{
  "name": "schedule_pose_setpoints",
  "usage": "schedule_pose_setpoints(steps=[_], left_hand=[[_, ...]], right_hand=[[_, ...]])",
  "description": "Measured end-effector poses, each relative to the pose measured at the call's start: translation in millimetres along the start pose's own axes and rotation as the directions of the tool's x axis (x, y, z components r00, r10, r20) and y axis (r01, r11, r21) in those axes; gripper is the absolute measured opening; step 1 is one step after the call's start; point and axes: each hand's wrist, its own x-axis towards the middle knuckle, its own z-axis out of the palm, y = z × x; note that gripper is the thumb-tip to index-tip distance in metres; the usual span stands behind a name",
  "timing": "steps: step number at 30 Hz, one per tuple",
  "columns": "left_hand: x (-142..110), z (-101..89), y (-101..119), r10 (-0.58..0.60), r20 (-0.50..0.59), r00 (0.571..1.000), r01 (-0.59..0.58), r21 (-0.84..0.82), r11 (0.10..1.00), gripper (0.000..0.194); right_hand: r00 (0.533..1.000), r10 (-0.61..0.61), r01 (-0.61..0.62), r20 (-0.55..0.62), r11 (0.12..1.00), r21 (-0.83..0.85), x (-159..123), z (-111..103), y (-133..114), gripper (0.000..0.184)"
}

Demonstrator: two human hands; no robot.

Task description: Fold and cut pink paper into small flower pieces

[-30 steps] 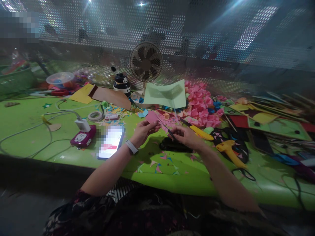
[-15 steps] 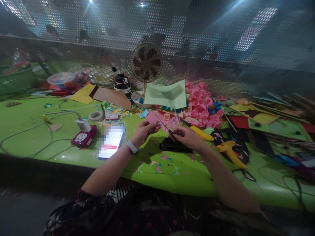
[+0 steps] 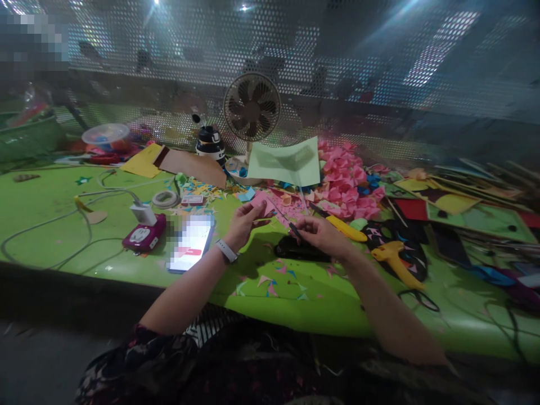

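We keep our two hands apart above a shiny green table (image 3: pixel 295 312). Our left hand (image 3: pixel 243 225) wears a white wristband (image 3: pixel 226 251) and has its thumb on a flat pink piece of paper (image 3: pixel 258 198); we cannot tell if the fingers pinch it. The paper is in the middle, just past that hand. Our right hand (image 3: pixel 314 230) is closed around a thin dark tool (image 3: pixel 293 228), and its long tip points toward the paper. Under the right hand lies a long black case (image 3: pixel 291 248), but we cannot see what is in it. Far to the left, we see a big green basket (image 3: pixel 29 140) with a clear plastic bag (image 3: pixel 31 104) in it and something red inside the bag. Next to it is a round clear plastic tub (image 3: pixel 105 131), and blue and orange things show through its side, too blurry to name. Blue bits sit in the pale round base (image 3: pixel 253 181) of a beige fan (image 3: pixel 252 107). Beside the fan stands a black bottle (image 3: pixel 210 138) with white marks; we cannot see inside. To the right of the fan, we see a bent light green paper sheet (image 3: pixel 284 163) and a big heap of folded pink paper (image 3: pixel 346 180).
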Motion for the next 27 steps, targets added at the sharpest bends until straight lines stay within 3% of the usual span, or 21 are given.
schedule_pose_setpoints(steps=[27], left_hand=[[0.5,-1.0,-3.8,0.015,0.044,0.999,-0.017,0.048,0.999,0.046]], right_hand=[[1.0,0.021,-0.021,-0.002,1.0,0.004,1.4,-0.4,3.2,0.056]])
